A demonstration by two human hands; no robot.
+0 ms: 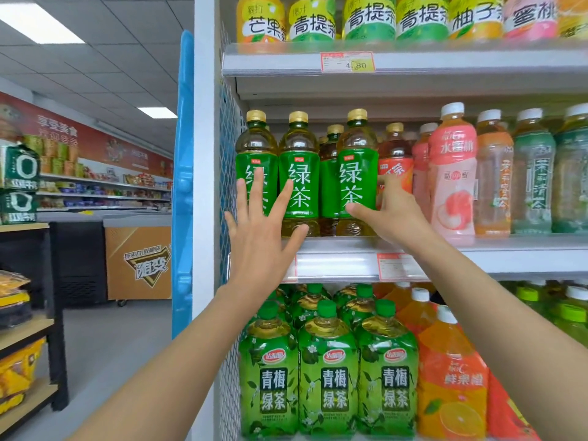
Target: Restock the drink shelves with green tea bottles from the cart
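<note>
While three green tea bottles (299, 168) stand upright in the front row of the middle shelf (477, 249), I see my left hand (261, 237) spread flat, fingers apart, across the two leftmost labels, holding nothing; my right hand (393, 211) wraps around the lower part of the third green tea bottle (356, 173), beside a red tea bottle (395, 160)
</note>
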